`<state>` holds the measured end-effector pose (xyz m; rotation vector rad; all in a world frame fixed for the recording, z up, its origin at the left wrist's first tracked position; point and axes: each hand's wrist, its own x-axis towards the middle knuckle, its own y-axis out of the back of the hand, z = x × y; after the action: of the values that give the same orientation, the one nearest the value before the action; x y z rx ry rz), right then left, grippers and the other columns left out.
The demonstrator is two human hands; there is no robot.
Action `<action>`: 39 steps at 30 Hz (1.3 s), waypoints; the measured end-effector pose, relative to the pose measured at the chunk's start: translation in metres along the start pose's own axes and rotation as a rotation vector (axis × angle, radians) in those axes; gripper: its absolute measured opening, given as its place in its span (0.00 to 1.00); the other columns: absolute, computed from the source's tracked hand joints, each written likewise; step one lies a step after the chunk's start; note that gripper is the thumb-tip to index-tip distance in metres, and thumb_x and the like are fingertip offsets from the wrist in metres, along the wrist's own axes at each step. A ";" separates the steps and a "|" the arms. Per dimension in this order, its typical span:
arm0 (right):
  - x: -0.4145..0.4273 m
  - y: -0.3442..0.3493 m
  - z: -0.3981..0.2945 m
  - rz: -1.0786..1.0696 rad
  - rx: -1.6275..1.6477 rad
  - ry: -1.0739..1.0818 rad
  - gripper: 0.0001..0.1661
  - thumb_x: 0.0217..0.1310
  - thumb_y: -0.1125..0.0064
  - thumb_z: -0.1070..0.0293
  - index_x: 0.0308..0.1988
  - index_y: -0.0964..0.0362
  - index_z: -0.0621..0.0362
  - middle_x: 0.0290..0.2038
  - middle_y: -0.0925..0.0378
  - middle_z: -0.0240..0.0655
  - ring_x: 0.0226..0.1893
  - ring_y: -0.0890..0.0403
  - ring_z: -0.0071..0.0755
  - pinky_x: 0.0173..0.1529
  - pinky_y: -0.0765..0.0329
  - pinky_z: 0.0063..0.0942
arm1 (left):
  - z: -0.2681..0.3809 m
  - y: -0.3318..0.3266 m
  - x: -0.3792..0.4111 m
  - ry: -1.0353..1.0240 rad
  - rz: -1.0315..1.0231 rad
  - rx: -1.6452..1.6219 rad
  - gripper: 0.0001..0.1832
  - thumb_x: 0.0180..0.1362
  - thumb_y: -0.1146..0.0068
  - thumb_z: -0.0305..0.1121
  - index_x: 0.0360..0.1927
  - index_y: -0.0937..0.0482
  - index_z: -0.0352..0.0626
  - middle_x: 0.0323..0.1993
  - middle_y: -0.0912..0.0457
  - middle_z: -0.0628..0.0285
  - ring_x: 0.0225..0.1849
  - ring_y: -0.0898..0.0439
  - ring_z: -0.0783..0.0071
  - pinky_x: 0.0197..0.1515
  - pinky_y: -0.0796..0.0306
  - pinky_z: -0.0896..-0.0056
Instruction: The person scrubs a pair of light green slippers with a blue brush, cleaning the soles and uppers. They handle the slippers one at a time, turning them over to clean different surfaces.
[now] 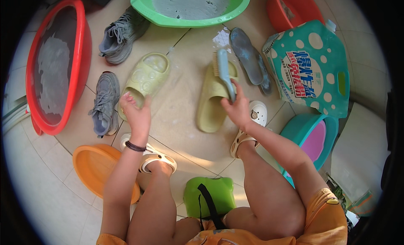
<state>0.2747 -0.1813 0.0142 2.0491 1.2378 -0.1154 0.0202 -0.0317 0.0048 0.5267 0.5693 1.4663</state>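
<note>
My right hand [237, 107] grips the handle of a light blue scrubbing brush [223, 68], its tan bristles facing left. The brush is over the upper part of a pale green slide sandal [210, 114] lying on the tiles. On the left, a matching green slide sandal [148, 74] with round raised shapes lies at a tilt. Over its heel end is my left hand [137, 110], fingers curled loosely; I cannot tell whether it touches the sandal or holds something. Two grey insoles [247, 55] lie partly overlapped right of the brush.
A green basin [189, 23] and a red basin [80, 55] hold cloudy water. Grey sneakers [105, 103] stand at left, near an orange basin [85, 159]. At right are a red bucket [277, 14], a teal detergent bag [334, 71] and a teal basin [295, 128]. A green stool [192, 194] is below me.
</note>
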 end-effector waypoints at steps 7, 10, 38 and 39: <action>-0.010 -0.042 -0.043 -0.149 0.189 0.014 0.39 0.62 0.42 0.67 0.68 0.50 0.62 0.23 0.29 0.41 0.23 0.29 0.31 0.30 0.31 0.31 | 0.034 -0.016 -0.055 -0.225 -0.539 0.067 0.34 0.49 0.31 0.33 0.57 0.35 0.34 0.56 0.34 0.45 0.59 0.35 0.48 0.61 0.39 0.52; -0.012 -0.015 -0.026 -0.127 0.252 0.022 0.32 0.66 0.48 0.69 0.67 0.45 0.59 0.21 0.30 0.40 0.21 0.31 0.29 0.29 0.32 0.30 | 0.043 -0.023 -0.070 -0.311 -0.425 0.233 0.45 0.47 0.28 0.41 0.64 0.39 0.31 0.62 0.37 0.43 0.66 0.41 0.45 0.65 0.41 0.50; -0.021 -0.006 -0.017 -0.206 -0.388 0.354 0.36 0.60 0.48 0.75 0.68 0.45 0.55 0.18 0.26 0.50 0.18 0.24 0.55 0.25 0.27 0.49 | 0.017 -0.065 -0.078 -0.830 -0.795 1.089 0.39 0.62 0.53 0.58 0.64 0.33 0.34 0.71 0.47 0.35 0.76 0.59 0.43 0.75 0.63 0.52; -0.011 -0.012 -0.021 -0.207 -0.418 0.335 0.38 0.58 0.48 0.75 0.68 0.46 0.57 0.20 0.25 0.50 0.19 0.22 0.55 0.27 0.26 0.48 | 0.020 -0.067 -0.078 -0.831 -0.795 1.089 0.39 0.62 0.53 0.58 0.64 0.32 0.34 0.71 0.48 0.34 0.76 0.59 0.43 0.75 0.64 0.51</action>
<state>0.2531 -0.1732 0.0280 1.6148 1.5280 0.3756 0.0819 -0.1124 -0.0204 1.4506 0.7351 0.0117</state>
